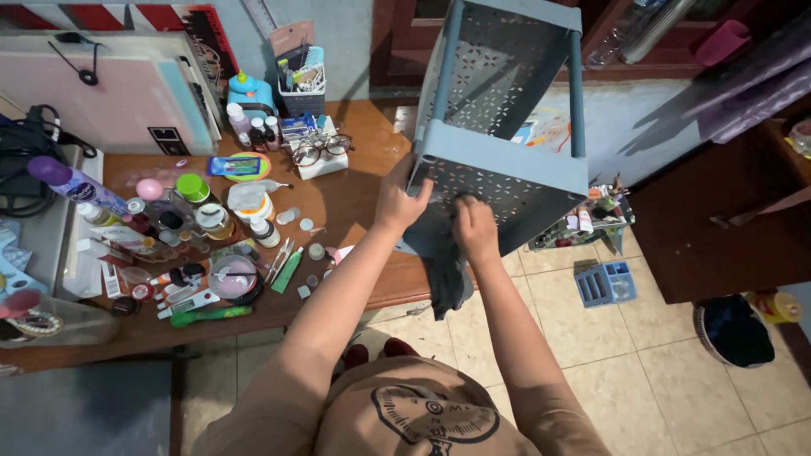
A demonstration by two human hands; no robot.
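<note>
The left hand (397, 203) grips the lower corner edge of a blue perforated plastic rack (507, 127), tipped on its side above the desk (355, 203) edge, at about 1 o'clock from the person's chest. The right hand (475, 230) is clenched on a dark cloth (448, 283), pressing it to a shelf face. The rack looks light, hollow and fairly stiff, though its thin posts may flex; the solid shelf rims seem the surest hold. Bottles (253, 211) crowd the desk at 10 o'clock.
</note>
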